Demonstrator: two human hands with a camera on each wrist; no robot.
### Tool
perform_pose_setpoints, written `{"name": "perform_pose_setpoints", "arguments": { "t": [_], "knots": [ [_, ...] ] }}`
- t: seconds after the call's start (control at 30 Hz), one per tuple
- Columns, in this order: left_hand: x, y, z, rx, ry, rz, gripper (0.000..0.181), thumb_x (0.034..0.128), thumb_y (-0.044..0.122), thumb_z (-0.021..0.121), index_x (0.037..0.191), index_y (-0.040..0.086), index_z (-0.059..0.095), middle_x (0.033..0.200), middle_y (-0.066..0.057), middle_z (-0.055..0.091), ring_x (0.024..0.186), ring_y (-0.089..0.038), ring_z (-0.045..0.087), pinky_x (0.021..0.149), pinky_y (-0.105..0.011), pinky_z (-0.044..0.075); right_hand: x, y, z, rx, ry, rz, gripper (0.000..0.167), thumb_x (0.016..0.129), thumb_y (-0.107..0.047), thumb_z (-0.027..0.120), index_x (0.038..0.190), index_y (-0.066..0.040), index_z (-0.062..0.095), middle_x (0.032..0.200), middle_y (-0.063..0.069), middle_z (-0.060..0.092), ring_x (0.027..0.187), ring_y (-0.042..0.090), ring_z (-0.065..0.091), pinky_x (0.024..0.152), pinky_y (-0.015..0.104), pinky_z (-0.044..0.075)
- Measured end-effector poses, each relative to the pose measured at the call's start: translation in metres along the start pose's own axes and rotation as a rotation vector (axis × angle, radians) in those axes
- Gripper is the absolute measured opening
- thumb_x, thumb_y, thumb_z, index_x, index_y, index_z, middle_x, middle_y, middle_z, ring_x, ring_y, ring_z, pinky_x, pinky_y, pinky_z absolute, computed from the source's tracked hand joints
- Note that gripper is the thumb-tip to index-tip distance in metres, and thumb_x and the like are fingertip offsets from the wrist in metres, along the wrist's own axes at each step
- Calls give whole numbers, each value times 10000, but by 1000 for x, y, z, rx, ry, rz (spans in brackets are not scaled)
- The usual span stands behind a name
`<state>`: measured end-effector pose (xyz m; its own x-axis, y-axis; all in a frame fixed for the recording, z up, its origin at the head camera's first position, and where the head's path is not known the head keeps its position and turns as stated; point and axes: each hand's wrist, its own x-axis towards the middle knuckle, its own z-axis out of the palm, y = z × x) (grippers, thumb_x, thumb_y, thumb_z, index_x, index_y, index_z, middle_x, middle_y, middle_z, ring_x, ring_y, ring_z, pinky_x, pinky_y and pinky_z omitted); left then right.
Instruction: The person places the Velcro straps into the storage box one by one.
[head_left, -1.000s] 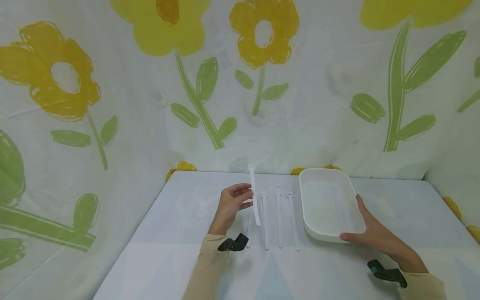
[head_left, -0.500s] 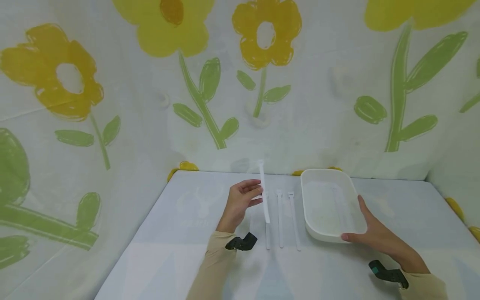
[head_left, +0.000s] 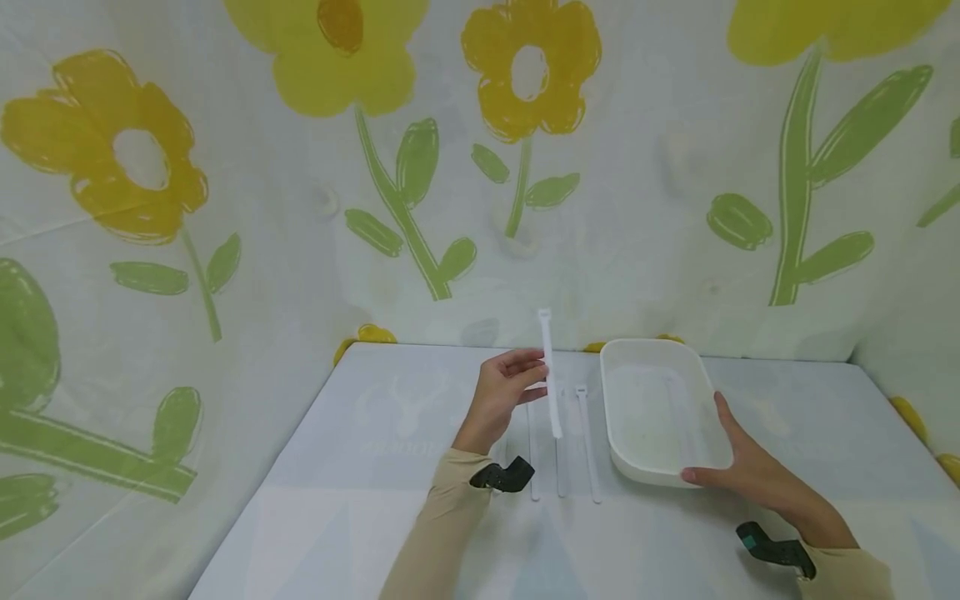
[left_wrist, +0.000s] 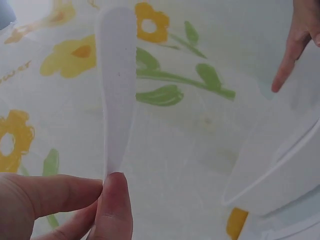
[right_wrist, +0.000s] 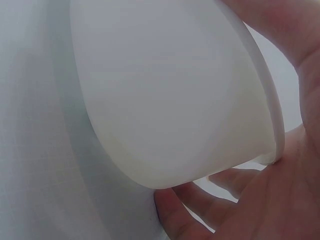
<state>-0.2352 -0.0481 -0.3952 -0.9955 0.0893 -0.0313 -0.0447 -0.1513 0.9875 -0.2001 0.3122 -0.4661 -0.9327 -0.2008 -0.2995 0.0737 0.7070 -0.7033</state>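
Note:
My left hand (head_left: 498,392) pinches a long, flat white strip with a small squared head (head_left: 551,379) between thumb and fingers, above the table. In the left wrist view the strip's rounded end (left_wrist: 117,75) rises past the thumb. Below it, several similar white strips (head_left: 588,454) lie side by side, partly covered by the hand and the held strip. My right hand (head_left: 750,458) grips the right side of a white rectangular tub (head_left: 637,476), thumb at the rim, fingers around the wall. Inside the tub a faint pale strip shape (head_left: 681,412) shows.
The white table (head_left: 337,517) ends at a back edge against a hanging flowered cloth (head_left: 615,208). Cloth also hangs at both sides. A black wrist-worn device (head_left: 502,475) sits on the left sleeve, and another (head_left: 772,550) on the right.
My left hand has moved right and slightly up with the strip, crossing over the strips on the table toward the tub. The right hand and the tub have stayed nearly still.

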Motion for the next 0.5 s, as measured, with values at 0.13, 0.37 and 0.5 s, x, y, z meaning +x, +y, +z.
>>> {"name": "perform_pose_setpoints", "arguments": {
  "t": [0.13, 0.37, 0.5],
  "knots": [
    [2, -1, 3, 2, 5, -7, 285, 950, 20, 707, 1228, -39, 686, 984, -8, 728, 880, -104, 710, 845, -356, 666, 0, 0, 0, 8, -4, -9, 1392, 842, -477, 813, 1579, -124, -314, 1639, 382, -171, 1463, 698, 45, 1103, 868, 190],
    [4, -1, 9, -14, -10, -13, 297, 946, 15, 709, 1235, -45, 683, 972, 2, 727, 854, -100, 715, 830, -346, 667, -2, 1, -2, 19, -2, -37, 1370, 856, -450, 810, 1584, -150, -311, 1643, 373, -172, 1458, 704, 45, 1089, 872, 195],
    [6, 0, 13, -3, -15, -20, 284, 951, 26, 708, 1229, -30, 689, 986, -8, 725, 864, -105, 714, 834, -341, 666, -1, 1, -3, 19, -9, -27, 1373, 856, -458, 807, 1579, -145, -318, 1644, 365, -187, 1464, 697, 39, 1092, 871, 199]
  ]
}}
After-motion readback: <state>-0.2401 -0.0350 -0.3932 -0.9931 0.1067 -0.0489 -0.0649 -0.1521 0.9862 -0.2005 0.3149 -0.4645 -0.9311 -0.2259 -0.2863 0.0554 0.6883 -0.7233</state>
